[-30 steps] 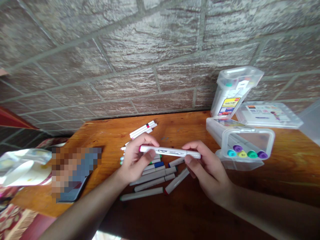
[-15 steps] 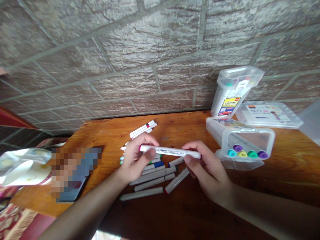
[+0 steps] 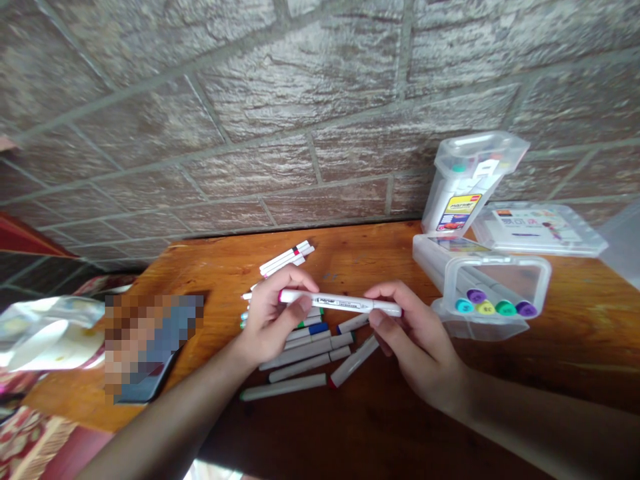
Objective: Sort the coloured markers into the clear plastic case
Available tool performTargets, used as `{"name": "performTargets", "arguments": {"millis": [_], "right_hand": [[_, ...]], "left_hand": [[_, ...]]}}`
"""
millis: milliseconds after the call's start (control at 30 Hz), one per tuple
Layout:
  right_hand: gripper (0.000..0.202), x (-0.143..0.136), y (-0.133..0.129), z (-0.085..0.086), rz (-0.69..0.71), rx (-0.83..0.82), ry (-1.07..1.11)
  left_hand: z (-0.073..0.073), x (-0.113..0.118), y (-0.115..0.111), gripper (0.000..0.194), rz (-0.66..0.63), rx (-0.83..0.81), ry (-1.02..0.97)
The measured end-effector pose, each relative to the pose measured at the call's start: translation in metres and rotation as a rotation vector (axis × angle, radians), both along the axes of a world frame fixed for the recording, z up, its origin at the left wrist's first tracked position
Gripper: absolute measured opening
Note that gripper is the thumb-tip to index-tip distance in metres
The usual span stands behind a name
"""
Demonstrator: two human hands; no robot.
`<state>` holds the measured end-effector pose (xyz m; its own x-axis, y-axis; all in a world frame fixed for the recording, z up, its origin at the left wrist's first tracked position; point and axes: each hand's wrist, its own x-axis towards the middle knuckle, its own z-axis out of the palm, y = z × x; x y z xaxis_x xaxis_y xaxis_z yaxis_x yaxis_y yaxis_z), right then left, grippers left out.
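A white marker (image 3: 345, 303) with pink-red ends lies level between my two hands, its printed side showing. My left hand (image 3: 275, 317) pinches it near its left end, and my right hand (image 3: 415, 333) pinches it near its right end. Beneath and around them, several grey-white markers (image 3: 310, 365) with green, blue and red ends lie loosely on the wooden table (image 3: 390, 420). Thinner white pens (image 3: 286, 259) lie together behind my left hand. My left hand partly hides some of the markers.
At the right, an open clear case (image 3: 540, 283) holds several markers on its side. Behind it stand an upright marker case (image 3: 457, 190) and a flat clear box (image 3: 540, 230). A phone (image 3: 145, 380) and a white cup (image 3: 43, 347) are at the left, a brick wall (image 3: 300, 133) behind.
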<state>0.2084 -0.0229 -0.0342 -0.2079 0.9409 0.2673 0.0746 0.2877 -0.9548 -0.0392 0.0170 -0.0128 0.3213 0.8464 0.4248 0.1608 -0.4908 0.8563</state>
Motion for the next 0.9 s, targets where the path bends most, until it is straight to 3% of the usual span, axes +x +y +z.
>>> {"name": "performTargets", "arguments": {"millis": [900], "right_hand": [[0.015, -0.0003, 0.0005, 0.0007, 0.013, -0.020, 0.014]], "left_hand": [[0.0009, -0.0003, -0.0003, 0.016, 0.016, -0.004, 0.022]]}}
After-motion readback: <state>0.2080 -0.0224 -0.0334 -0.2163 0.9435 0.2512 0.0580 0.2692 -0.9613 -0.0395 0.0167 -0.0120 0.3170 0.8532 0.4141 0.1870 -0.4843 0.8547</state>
